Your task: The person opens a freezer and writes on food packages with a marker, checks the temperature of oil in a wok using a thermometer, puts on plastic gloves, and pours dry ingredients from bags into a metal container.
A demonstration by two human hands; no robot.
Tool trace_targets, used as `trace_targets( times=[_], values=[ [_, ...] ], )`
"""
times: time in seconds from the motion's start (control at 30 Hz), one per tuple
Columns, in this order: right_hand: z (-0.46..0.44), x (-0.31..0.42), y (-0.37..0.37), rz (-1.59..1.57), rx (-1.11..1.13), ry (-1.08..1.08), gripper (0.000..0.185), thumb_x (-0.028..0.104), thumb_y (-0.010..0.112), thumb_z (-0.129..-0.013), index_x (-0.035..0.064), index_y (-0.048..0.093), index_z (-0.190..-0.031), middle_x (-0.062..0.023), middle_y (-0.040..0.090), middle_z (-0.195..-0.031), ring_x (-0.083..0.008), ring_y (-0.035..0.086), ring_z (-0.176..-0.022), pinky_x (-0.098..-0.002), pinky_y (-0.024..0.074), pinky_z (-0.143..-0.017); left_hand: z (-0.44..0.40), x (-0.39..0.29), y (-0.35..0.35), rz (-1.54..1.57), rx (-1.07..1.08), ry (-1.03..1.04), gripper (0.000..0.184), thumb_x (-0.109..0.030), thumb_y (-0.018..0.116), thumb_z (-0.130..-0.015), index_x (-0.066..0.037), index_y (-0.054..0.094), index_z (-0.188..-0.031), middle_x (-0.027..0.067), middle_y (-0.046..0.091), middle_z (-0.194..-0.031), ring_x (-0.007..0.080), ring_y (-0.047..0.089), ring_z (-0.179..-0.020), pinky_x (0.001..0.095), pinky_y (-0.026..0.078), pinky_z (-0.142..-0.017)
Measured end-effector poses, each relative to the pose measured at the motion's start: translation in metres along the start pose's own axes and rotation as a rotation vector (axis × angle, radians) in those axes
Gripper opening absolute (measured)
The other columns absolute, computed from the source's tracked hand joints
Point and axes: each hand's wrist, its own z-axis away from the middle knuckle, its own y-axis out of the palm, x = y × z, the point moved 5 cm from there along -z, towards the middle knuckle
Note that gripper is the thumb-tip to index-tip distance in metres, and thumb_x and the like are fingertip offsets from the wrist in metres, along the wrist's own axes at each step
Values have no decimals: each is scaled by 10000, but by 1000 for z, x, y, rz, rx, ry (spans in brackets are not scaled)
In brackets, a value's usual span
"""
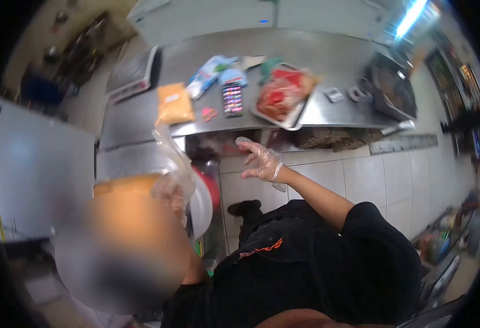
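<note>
My right hand [262, 163], in a clear plastic glove, is held out in front of the table edge. Its fingers are spread, with nothing between them. On the left, my left hand [169, 192] is smeared by motion and seems closed on a strip of clear plastic film [173, 150] that stretches up toward the table. Whether the film is a bag or a loose glove I cannot tell. Beside this hand is a white round basin [200, 208], next to a red one [210, 186]. A blurred round patch hides part of my left forearm.
Across the steel table [196, 49] lie a scale [133, 74], a bag of orange-yellow food [174, 104], a blue-and-white packet [207, 74], a phone-like object with colourful keys [232, 99], a tray [292, 123] of bagged reddish food [278, 98] and a black tub [390, 87].
</note>
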Motion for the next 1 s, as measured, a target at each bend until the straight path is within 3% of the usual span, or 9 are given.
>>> trace_targets(
  times=[0.17,0.27,0.33,0.4,0.47,0.57,0.63,0.77,1.0],
  values=[
    [135,15,-146,42,-45,36,1051,125,832,-653,163,194,-1487,-149,250,-1493,-236,520,-1099,-319,525,-810,-41,-209,154,382,682,220,250,-37,615,-709,-72,674,-950,125,673,-935,323,642,-854,381,513,-776],
    [255,-36,-248,314,-220,47,1111,231,844,-657,120,118,-1490,-169,196,-1509,-307,439,-1215,-388,404,-1002,-9,-326,265,473,831,441,165,-77,630,-769,-73,673,-928,136,668,-910,344,626,-810,392,490,-701],
    [343,-32,-297,85,-311,239,1168,310,841,-655,106,47,-1488,-177,186,-1510,-313,328,-1294,-412,300,-1066,19,-412,325,587,1170,637,278,-75,599,-749,-74,658,-1021,125,656,-1001,320,625,-940,369,499,-836],
    [421,-31,-338,-52,-422,422,1233,390,837,-653,93,-23,-1486,-185,176,-1510,-318,216,-1373,-437,197,-1131,55,-460,394,748,1452,480,262,-115,594,-808,-65,642,-1060,125,609,-1125,294,584,-1033,371,471,-880],
    [486,-41,-376,226,-530,434,1214,406,821,-675,132,-36,-1491,-176,207,-1504,-321,209,-1375,-445,196,-1130,69,-539,431,865,1402,626,253,-112,610,-808,-77,648,-1056,116,601,-1109,275,575,-1035,363,460,-888],
    [563,1,-426,154,-859,-77,1107,366,813,-681,157,94,-1497,-178,253,-1491,-349,255,-1361,-445,222,-1122,81,-652,470,963,1370,760,242,-128,636,-815,-85,649,-1052,102,565,-1139,257,541,-1071,356,432,-914],
    [587,21,-460,966,-629,287,902,368,802,-676,119,357,-1419,-163,370,-1433,-337,324,-1335,-428,301,-1087,85,-708,499,946,1381,776,241,-149,645,-822,-82,645,-1053,97,539,-1185,258,517,-1105,357,415,-933],
    [624,6,-525,166,-876,128,546,392,766,-711,43,608,-1099,-76,605,-1072,-240,537,-1081,-341,429,-929,104,-791,577,1017,1297,847,234,-148,687,-789,-78,643,-1008,85,548,-1102,270,529,-1049,364,420,-926],
    [726,-54,-678,195,-1235,284,443,318,683,-807,30,584,-1130,-117,577,-1123,-253,533,-1082,-367,407,-949,122,-939,725,1122,1283,894,320,-195,730,-761,-98,615,-1044,93,542,-1097,272,550,-1012,371,458,-894]
  ],
)
